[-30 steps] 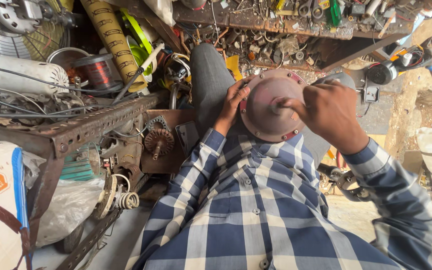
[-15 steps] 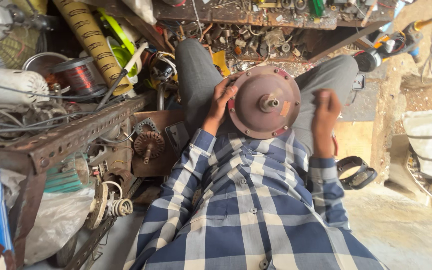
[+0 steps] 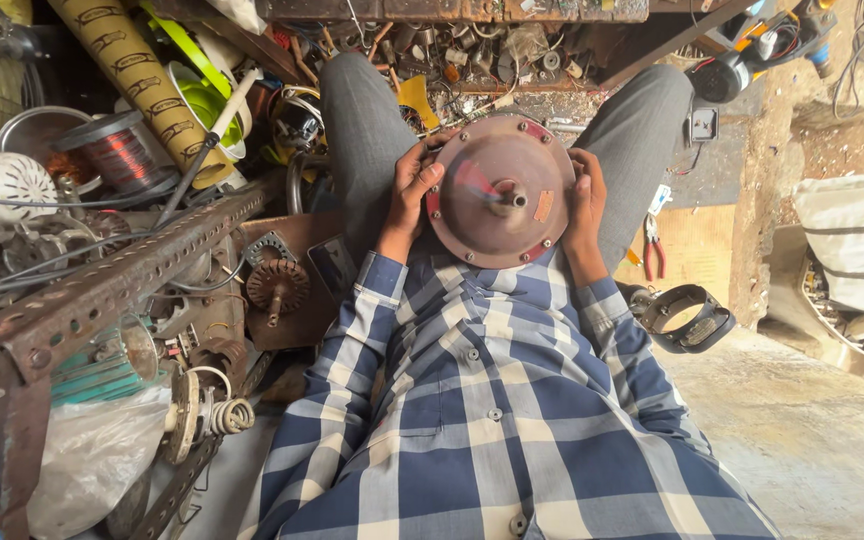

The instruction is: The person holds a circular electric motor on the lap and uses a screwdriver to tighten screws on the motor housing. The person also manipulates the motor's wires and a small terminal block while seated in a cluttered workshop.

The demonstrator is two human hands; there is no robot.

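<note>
A round, rusty brown motor housing (image 3: 482,215) with a short centre shaft (image 3: 508,197) rests on my lap, between my grey-trousered knees. My left hand (image 3: 414,185) grips its left rim, thumb lying on the face. My right hand (image 3: 586,195) clasps the right rim, fingers curled behind the edge. Small bolts ring the disc's edge. My blue and white checked shirt fills the lower part of the view.
A rusty perforated angle-iron rack (image 3: 122,285) runs along the left, piled with wire, a copper wire spool (image 3: 117,155) and a rotor (image 3: 274,285). Red-handled pliers (image 3: 654,250) lie on cardboard at right. A black ring part (image 3: 687,318) sits by my right elbow. Cluttered shelf (image 3: 472,45) ahead.
My right hand has come off the front of the housing and settled on its right rim. The housing now faces me squarely, with both hands at its sides.
</note>
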